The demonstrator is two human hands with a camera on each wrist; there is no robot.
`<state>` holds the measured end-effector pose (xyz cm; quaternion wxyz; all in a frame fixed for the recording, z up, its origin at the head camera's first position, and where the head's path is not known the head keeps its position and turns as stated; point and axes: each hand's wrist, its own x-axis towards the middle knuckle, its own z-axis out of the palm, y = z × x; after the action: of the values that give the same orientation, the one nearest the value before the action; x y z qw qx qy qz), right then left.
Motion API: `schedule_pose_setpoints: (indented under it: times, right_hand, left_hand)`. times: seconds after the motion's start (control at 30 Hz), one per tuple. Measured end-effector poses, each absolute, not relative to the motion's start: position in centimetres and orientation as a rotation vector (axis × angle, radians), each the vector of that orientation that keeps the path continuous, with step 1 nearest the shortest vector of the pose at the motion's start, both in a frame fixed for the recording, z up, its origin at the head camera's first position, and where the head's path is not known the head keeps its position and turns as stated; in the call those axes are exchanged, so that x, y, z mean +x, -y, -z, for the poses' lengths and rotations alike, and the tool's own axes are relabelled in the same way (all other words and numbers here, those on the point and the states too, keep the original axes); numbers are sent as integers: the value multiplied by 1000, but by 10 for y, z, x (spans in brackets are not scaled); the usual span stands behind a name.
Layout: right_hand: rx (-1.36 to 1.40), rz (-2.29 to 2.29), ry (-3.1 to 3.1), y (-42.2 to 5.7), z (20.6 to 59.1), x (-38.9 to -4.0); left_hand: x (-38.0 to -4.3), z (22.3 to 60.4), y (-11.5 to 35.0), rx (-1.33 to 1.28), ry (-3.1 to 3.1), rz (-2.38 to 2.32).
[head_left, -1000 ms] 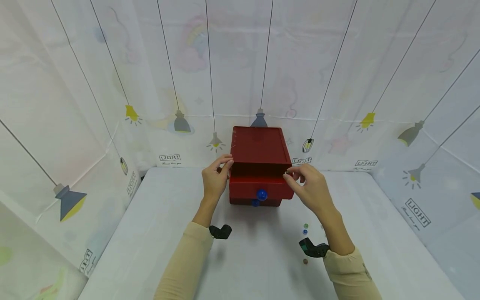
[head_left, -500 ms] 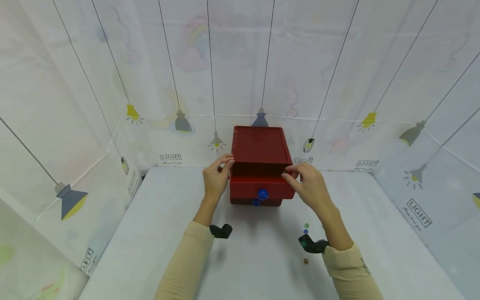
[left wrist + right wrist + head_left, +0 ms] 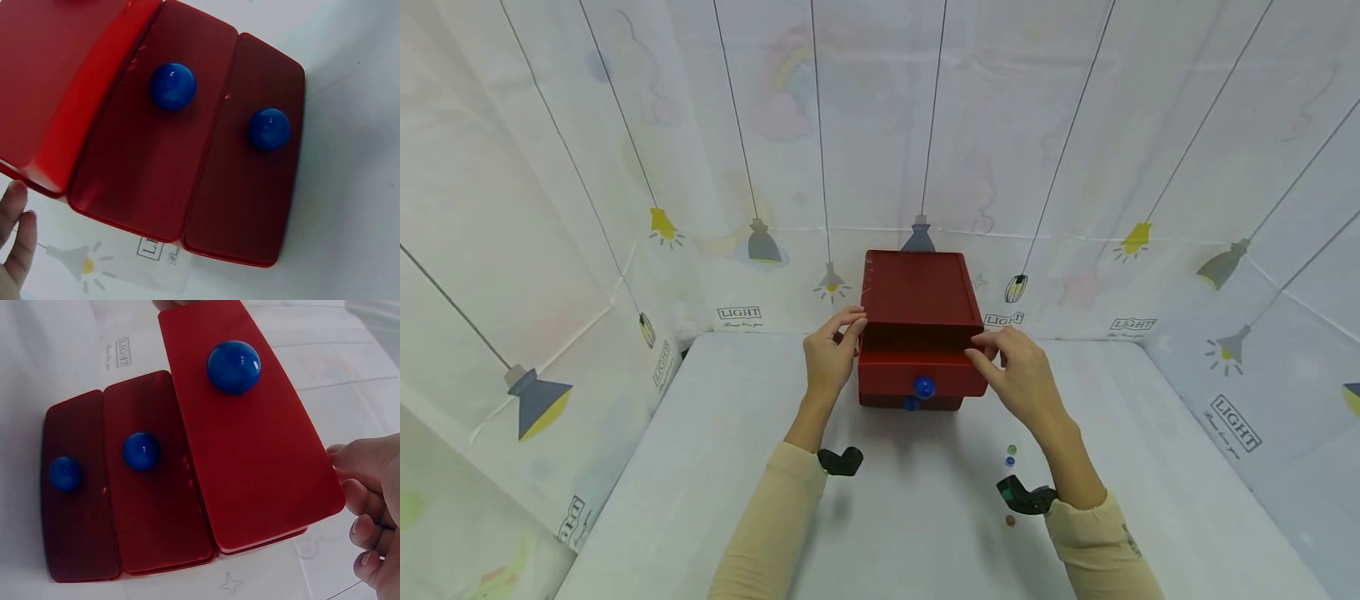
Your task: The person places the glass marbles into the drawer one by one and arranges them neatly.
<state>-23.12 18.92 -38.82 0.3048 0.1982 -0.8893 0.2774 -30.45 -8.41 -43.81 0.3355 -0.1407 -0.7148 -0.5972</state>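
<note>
A small red chest of drawers (image 3: 921, 287) stands at the back of the table, its top drawer (image 3: 887, 379) pulled out. Blue round knobs mark the fronts, such as the top knob (image 3: 234, 367) in the right wrist view. My left hand (image 3: 830, 357) is at the chest's left side; its fingertips (image 3: 15, 190) touch the red edge in the left wrist view. At the drawer's right end is my right hand (image 3: 1021, 375), thumb and index finger apart over the drawer's edge with nothing visible between them. The drawer's inside is dark and mostly hidden.
On the white table (image 3: 715, 467), before the chest and left of my right forearm, lie a green marble (image 3: 1012, 450), a blue marble (image 3: 1010, 461) and a brown marble (image 3: 1011, 520). A curtain printed with lamps (image 3: 760, 167) hangs close behind the chest.
A small dark marble-like thing pinched in my right fingertips a second ago is no longer visible; thumb and index finger have parted over the drawer. My left hand and the chest stay put.
</note>
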Motion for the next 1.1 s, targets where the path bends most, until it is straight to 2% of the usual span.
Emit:
schedule_pose_setpoints:
  times: [1.1]
  right_hand:
    - [496, -753, 2209, -205, 383, -196]
  left_hand:
    - [-309, 428, 95, -467, 1975, 1302]
